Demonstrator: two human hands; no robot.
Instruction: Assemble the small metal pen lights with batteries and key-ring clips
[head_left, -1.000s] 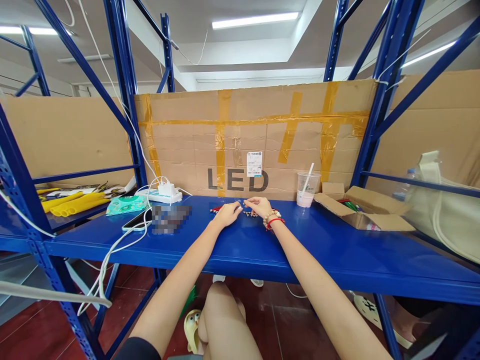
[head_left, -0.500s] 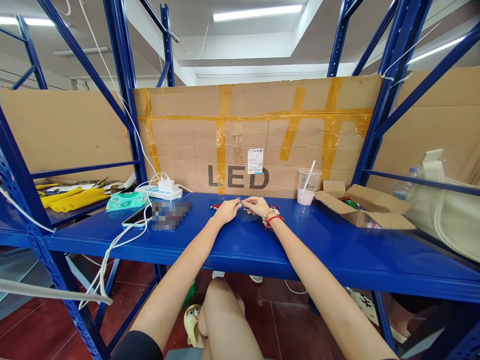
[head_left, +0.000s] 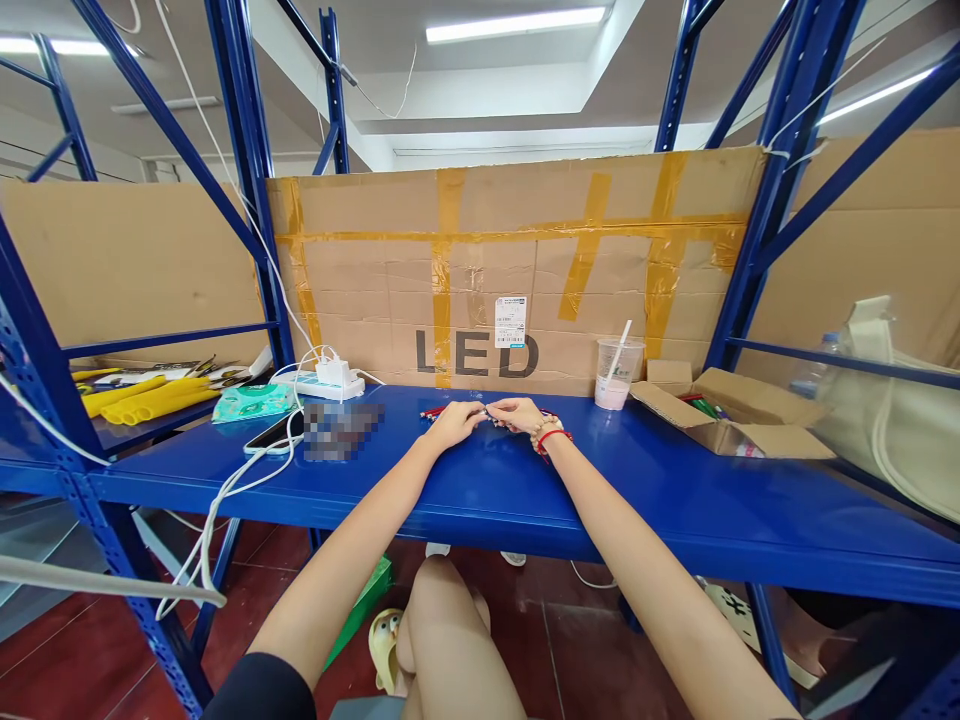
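Left hand [head_left: 454, 422] and right hand [head_left: 517, 412] rest on the blue surface [head_left: 660, 500] near the middle of its back edge. Each grip is pinched closed on one small piece [head_left: 487, 410] held between the fingertips; it is too small to identify. A plastic cup [head_left: 616, 375] stands towards the right along the back edge.
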